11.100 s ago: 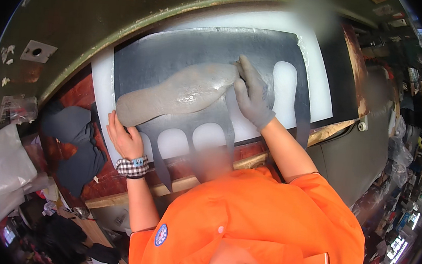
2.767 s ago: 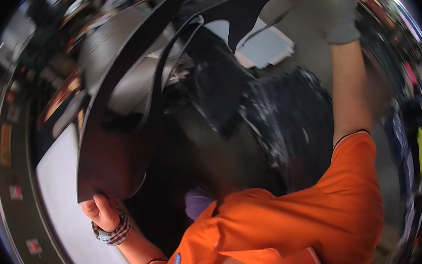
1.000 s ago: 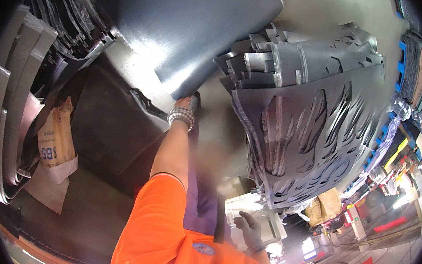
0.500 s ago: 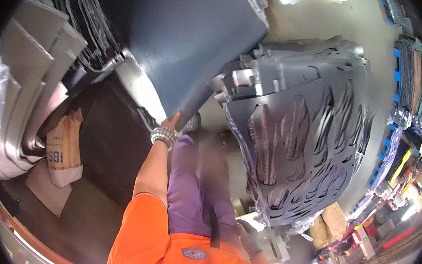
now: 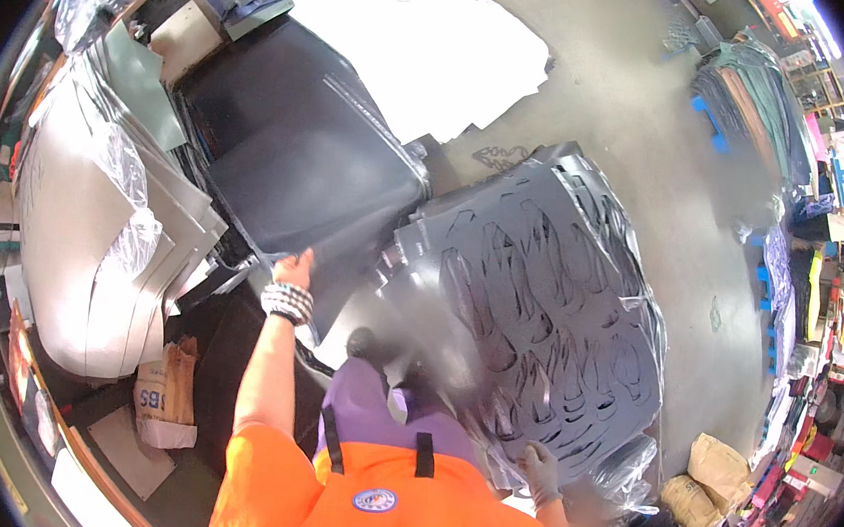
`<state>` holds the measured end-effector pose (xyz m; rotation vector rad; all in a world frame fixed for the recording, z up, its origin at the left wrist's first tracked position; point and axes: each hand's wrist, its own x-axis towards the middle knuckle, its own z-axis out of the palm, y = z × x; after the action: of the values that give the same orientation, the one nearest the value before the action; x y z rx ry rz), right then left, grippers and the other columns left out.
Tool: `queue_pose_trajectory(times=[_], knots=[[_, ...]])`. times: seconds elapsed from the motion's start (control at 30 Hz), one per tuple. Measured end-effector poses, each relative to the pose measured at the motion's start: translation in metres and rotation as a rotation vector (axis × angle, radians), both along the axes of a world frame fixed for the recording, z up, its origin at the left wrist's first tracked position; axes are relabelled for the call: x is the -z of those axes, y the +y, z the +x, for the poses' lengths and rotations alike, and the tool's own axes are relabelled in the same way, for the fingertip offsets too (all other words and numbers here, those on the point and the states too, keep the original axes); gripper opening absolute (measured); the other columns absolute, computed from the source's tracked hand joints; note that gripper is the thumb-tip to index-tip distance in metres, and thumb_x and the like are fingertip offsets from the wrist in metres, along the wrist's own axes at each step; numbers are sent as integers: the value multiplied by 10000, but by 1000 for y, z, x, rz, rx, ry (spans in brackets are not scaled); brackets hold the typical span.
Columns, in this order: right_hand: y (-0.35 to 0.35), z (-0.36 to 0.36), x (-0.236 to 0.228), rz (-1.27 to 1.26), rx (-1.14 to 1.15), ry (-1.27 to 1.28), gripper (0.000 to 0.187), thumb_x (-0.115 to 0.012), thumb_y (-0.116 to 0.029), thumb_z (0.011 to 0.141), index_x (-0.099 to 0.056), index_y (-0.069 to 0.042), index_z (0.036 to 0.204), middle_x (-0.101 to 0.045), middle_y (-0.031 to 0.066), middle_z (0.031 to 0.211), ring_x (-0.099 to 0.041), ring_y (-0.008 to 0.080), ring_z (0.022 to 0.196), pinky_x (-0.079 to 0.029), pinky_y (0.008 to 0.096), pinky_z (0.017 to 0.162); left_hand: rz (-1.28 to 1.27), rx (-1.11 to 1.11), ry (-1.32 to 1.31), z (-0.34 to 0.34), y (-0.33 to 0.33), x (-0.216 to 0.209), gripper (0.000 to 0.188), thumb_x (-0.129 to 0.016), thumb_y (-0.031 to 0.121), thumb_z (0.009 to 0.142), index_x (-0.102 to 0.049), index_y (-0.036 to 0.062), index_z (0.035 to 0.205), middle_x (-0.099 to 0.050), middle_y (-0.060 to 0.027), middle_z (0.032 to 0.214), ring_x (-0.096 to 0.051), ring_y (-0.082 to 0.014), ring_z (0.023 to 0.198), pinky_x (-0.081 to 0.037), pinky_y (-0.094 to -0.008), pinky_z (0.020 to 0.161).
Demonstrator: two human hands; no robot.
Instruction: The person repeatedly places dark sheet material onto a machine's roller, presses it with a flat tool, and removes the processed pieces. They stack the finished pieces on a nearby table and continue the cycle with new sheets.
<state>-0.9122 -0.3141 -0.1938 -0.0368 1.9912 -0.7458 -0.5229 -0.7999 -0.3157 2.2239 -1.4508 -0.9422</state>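
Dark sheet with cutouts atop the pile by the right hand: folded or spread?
Spread: the cutout sheet shows its broad face and rows of cutouts, with no fold visible.

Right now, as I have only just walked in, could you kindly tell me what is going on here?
A person in an orange shirt and purple trousers grips the near edge of a large, smooth black sheet with the bare left hand. The grey-gloved right hand is by a stack of black sheets with elongated cut-outs; contact is unclear. Pale grey bent sheets stand at left.
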Motion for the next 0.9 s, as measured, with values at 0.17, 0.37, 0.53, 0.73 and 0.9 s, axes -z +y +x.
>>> queue_pose_trajectory(times=[0.17,0.37,0.53,0.73,0.9], knots=[[16,4,9,79,240,64,289,-605,-204,1003,-647,29,1169,-694,97,886,-628,146,725,-512,283,654,32,-110,188,13,-84,-14,599,-675,450,928,-641,-99,1163,-704,-255,1149,-653,-356,1106,-466,-392,983],[-56,92,20,48,197,-83,207,-607,-202,998,-655,-11,1062,-661,38,815,-568,95,659,-447,248,590,319,33,-3,62,-166,-5,682,-647,546,904,-668,-81,1172,-675,-248,1231,-621,-380,1184,-456,-414,1009],[-173,158,3,94,-248,-35,402,-653,-241,970,-625,27,1268,-713,63,971,-650,138,855,-510,265,766,512,-68,169,103,-252,1,765,-591,608,916,-620,-61,1286,-612,-246,1346,-567,-337,1261,-398,-391,1084],[-307,181,-27,32,-364,59,394,-612,-261,993,-630,34,1253,-707,80,980,-663,143,907,-521,285,820,632,-251,268,112,-270,13,809,-609,604,915,-566,-86,1334,-543,-233,1423,-511,-312,1301,-352,-373,1120],[-414,238,10,-96,-2,-489,394,-572,-347,1033,-615,-30,1262,-684,85,959,-669,183,906,-533,299,818,562,-492,646,93,-171,16,465,-678,447,943,-678,-13,1012,-686,-106,922,-614,-211,772,-509,-376,722]])
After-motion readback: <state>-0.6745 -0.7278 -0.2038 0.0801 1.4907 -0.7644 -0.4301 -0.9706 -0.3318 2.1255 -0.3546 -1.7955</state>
